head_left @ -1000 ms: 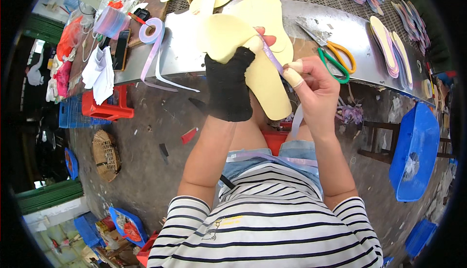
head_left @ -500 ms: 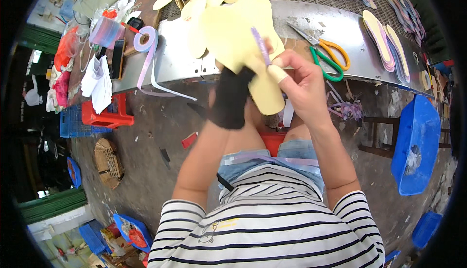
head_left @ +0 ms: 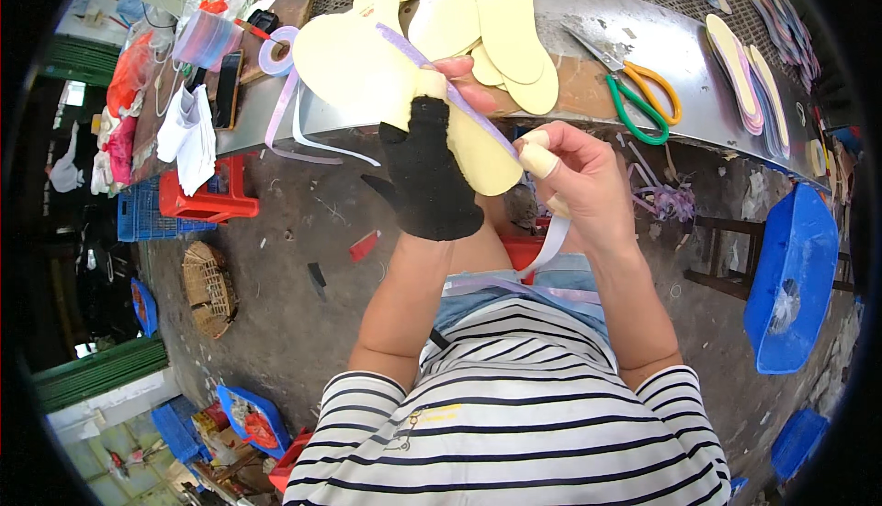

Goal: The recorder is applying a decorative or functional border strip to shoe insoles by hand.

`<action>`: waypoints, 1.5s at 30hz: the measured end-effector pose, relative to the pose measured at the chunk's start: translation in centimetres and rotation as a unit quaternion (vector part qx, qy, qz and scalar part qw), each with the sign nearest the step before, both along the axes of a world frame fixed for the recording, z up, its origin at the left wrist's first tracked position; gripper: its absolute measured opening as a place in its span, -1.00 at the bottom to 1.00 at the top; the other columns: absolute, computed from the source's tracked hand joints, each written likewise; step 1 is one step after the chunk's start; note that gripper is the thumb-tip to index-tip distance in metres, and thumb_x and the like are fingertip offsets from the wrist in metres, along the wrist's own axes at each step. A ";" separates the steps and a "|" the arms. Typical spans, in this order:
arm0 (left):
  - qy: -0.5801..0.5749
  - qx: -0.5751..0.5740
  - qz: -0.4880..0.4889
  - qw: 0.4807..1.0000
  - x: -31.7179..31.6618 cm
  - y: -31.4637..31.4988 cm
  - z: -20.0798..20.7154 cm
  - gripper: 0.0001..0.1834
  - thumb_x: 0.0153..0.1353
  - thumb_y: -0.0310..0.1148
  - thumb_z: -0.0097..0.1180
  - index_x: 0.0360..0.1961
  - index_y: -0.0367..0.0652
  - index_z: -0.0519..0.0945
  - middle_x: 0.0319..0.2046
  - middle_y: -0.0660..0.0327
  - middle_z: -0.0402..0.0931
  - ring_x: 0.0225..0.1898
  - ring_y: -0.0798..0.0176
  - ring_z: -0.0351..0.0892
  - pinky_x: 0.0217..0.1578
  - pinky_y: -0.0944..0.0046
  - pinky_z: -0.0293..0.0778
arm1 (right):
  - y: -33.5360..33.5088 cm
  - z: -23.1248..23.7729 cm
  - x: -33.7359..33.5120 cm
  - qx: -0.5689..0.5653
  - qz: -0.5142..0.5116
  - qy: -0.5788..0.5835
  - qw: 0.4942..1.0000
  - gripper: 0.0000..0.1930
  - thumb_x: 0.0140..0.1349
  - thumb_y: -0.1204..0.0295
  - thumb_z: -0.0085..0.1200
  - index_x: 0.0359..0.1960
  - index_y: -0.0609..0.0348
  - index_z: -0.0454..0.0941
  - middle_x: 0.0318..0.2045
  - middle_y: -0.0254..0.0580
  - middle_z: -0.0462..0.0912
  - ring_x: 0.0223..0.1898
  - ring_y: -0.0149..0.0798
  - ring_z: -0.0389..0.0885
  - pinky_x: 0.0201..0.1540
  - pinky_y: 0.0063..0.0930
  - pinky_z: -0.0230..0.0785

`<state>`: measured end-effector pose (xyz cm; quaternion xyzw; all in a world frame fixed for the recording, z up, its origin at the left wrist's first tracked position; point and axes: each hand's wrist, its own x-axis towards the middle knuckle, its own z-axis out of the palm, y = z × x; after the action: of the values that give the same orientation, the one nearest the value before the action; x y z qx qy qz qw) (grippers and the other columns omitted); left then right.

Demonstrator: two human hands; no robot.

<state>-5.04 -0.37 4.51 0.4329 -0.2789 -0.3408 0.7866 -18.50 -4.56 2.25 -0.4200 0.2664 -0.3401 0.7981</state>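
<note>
A cream insole [head_left: 349, 69] is held slanting in front of me, above the near edge of the bench. My left hand [head_left: 430, 170], in a black glove with covered fingertips poking out, is closed on the middle of it. Lilac tape [head_left: 401, 44] lies along the insole's right-hand edge. At the insole's lower end my right hand [head_left: 588, 184] pinches the tape between thumb and forefinger, both wrapped in pale finger covers. A pale ribbon [head_left: 551, 247] hangs from below that hand towards my lap.
Scissors [head_left: 643, 102] with green and orange handles lie on the metal bench [head_left: 588, 10]. Cream insoles [head_left: 510, 33] are piled behind my hands. A tape roll [head_left: 276, 54] sits left, its ends hanging over the edge. Below are a red stool [head_left: 207, 193] and a blue tub [head_left: 792, 276].
The insole has turned and shifted left, so the tape along its edge now shows at length. My right hand has moved down to the insole's lower end.
</note>
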 end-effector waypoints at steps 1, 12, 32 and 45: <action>0.001 -0.009 0.007 1.000 0.1 0.0 -0.2 -0.70 0.27 -0.23 -0.05 -0.21 -0.28 0.50 -0.52 0.20 0.53 -0.46 0.39 0.49 -0.43 0.43 0.39 | 0.0 0.0 -0.1 0.000 -0.001 0.000 1.000 -0.95 0.16 0.49 0.09 -0.37 0.20 0.52 -0.65 -0.58 0.38 -0.70 -0.76 0.14 -0.69 -0.77 -0.15; -0.021 0.087 0.017 0.996 -2.1 -0.8 -0.4 -0.79 0.06 -0.49 0.18 -0.23 -0.27 0.55 -0.42 0.26 0.54 -0.42 0.40 0.50 -0.39 0.43 0.40 | -0.9 0.7 0.0 -0.312 -0.023 0.121 0.942 -0.81 0.20 0.47 0.02 -0.53 0.31 0.41 -0.72 -0.48 0.33 -0.65 -0.60 0.21 -0.60 -0.67 0.07; -0.342 0.026 0.182 0.922 5.3 0.2 -0.1 -0.52 -0.03 -0.33 0.29 -0.08 -0.22 0.42 -0.19 0.15 0.47 -0.12 0.22 0.47 -0.23 0.28 0.45 | -6.1 1.3 -3.8 -0.440 0.070 0.251 0.860 -0.90 0.07 0.51 0.06 -0.39 0.28 0.51 -0.59 -0.28 0.49 -0.56 -0.44 0.41 -0.47 -0.53 0.26; -0.561 0.143 -0.426 0.695 4.0 1.9 2.2 -0.66 0.14 -0.12 0.03 -0.35 -0.20 0.60 -0.48 -0.01 0.55 -0.38 -0.04 0.53 -0.32 0.12 0.40 | -8.2 6.2 -4.9 -0.372 0.214 0.220 0.876 -0.86 0.12 0.39 0.11 -0.42 0.20 0.51 -0.55 -0.44 0.49 -0.56 -0.63 0.39 -0.53 -0.72 0.24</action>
<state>-1.09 1.49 6.67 0.4855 -0.7712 -0.3688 0.1831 -23.38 -12.77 8.49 -0.7967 0.1924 -0.1337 0.5572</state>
